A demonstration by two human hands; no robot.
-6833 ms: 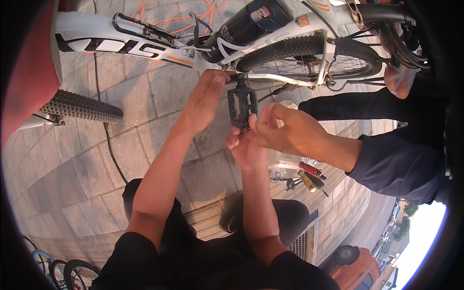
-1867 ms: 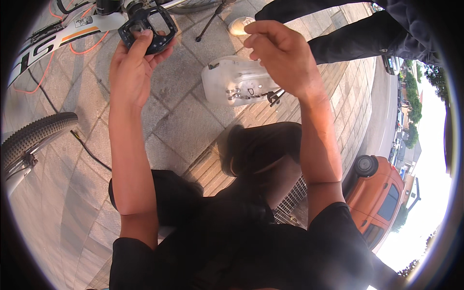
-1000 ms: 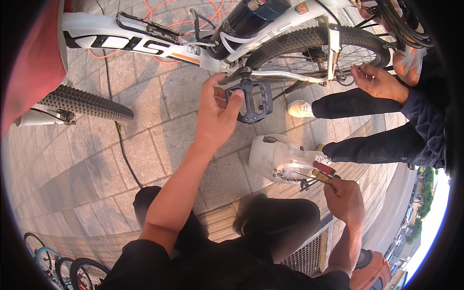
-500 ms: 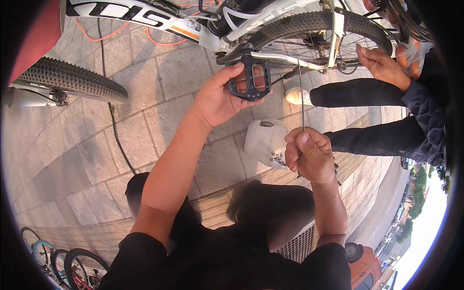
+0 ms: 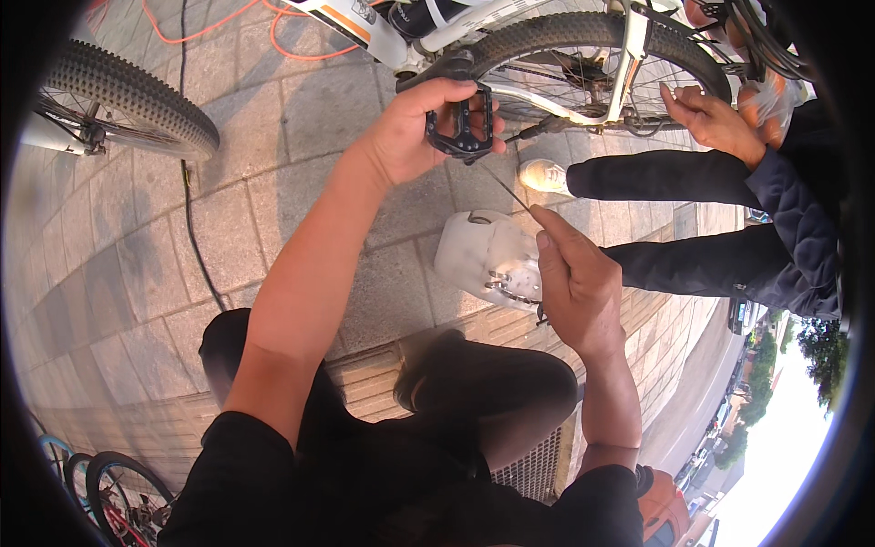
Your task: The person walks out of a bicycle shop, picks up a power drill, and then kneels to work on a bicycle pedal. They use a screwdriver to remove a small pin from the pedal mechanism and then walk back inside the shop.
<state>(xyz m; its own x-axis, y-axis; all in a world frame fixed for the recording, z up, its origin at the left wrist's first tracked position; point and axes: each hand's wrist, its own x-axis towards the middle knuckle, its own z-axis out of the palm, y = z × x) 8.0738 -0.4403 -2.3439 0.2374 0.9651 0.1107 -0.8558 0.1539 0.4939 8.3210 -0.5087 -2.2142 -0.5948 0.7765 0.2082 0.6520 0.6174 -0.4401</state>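
head view, logged by me from afar: one black pedal (image 5: pixel 463 137), at the end of a dark crank arm (image 5: pixel 445 69). one left hand (image 5: pixel 404 137), fingers curled round the pedal. one right hand (image 5: pixel 581 283), below and right of the pedal, fingers clenched on a thin dark rod (image 5: pixel 510 195) aimed toward the pedal; tip contact, i could not tell. one white container (image 5: pixel 469 257), below the pedal. one co-worker's hand (image 5: pixel 720 126), well right of the pedal, fingers bent, grasp unclear to me.

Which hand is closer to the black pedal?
The left hand: it grips the black pedal. The right hand is apart from it, lower and farther right in the picture, holding a thin dark rod.
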